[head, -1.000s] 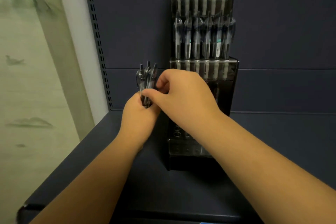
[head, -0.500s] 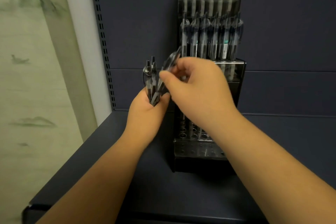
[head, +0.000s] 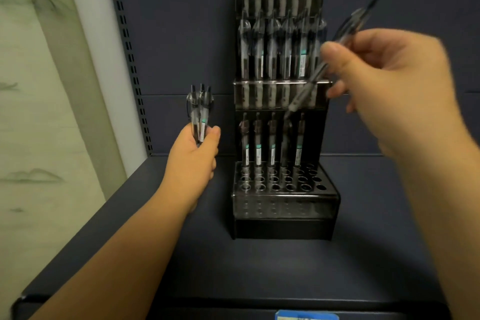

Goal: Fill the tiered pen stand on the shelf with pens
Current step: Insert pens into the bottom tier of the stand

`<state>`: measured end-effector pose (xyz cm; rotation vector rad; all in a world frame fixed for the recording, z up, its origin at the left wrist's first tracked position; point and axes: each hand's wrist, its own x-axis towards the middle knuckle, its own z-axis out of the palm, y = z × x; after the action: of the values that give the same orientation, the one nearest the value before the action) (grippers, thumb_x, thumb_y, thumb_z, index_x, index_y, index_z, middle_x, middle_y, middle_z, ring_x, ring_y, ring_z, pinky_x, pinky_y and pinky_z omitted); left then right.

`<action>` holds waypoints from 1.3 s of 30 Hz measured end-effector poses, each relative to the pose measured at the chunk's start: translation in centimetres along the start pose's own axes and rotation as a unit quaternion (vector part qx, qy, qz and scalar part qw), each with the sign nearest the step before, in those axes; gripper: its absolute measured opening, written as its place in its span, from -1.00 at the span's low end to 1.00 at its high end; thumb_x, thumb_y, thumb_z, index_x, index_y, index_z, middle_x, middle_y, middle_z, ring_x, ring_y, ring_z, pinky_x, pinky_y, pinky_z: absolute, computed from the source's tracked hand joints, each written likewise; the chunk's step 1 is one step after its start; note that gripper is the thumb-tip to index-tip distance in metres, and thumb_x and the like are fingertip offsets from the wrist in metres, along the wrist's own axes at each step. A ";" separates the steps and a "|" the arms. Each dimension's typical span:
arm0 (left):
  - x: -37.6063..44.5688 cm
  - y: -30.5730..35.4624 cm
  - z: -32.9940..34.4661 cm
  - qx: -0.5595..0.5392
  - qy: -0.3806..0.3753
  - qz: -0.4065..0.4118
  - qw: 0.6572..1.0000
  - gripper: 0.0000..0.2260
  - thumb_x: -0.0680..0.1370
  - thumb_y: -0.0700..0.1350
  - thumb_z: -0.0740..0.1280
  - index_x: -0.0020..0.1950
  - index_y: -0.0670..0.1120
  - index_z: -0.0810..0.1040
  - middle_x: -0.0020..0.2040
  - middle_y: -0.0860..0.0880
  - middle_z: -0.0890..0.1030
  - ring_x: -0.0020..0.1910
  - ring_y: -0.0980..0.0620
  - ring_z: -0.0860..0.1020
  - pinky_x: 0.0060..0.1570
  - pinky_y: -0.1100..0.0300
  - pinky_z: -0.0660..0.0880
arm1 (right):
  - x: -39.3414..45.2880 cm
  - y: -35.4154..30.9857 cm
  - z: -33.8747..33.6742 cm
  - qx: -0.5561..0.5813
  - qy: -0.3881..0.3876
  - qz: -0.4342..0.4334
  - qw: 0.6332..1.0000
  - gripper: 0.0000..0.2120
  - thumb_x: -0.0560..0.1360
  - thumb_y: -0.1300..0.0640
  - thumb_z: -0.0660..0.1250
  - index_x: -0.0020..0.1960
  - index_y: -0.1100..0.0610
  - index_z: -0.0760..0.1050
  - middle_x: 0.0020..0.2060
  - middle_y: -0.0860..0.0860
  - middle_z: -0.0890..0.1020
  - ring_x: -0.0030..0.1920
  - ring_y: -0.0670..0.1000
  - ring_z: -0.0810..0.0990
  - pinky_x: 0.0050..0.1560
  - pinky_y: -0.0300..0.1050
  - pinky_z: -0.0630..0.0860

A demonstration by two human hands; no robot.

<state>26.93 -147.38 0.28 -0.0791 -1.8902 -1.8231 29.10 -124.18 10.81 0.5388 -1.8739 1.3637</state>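
Right hand [head: 389, 91] is pinching one pen [head: 324, 65], tip aiming at seven o'clock toward the stand [head: 283, 205]. Left hand [head: 194, 158] is gripping spare pens [head: 200, 117]. Next likely needs lining up an empty hole.

A dark tiered pen stand [head: 284, 205] is set upright on the dark shelf [head: 363, 254], against its back wall. Its upper tiers are filled with clear-barrelled pens. Five pens [head: 271, 145] stand in the back row of the lowest tier; the front holes are open. A small bundle of pens [head: 199, 112] is held upright just left of the stand. One pen [head: 324, 65] is held tilted, tip down, before the middle tier.
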 end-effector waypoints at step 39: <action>0.7 -1.2 0.3 0.036 -0.018 -0.017 0.999 -0.86 0.70 -0.05 0.17 -0.05 0.00 0.36 -0.33 0.02 0.41 -0.45 0.10 0.32 -0.49 0.23 0.29 | -1.0 5.8 -0.7 -0.262 -0.143 0.071 0.952 -0.80 0.47 -0.19 0.46 -0.20 -0.09 0.59 -0.31 -0.18 0.63 -0.20 -0.21 0.59 -0.24 -0.27 0.41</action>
<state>25.75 -147.41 -0.50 -0.0546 -1.9923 -1.7846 25.89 -121.62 6.51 0.3416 -2.4398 0.8392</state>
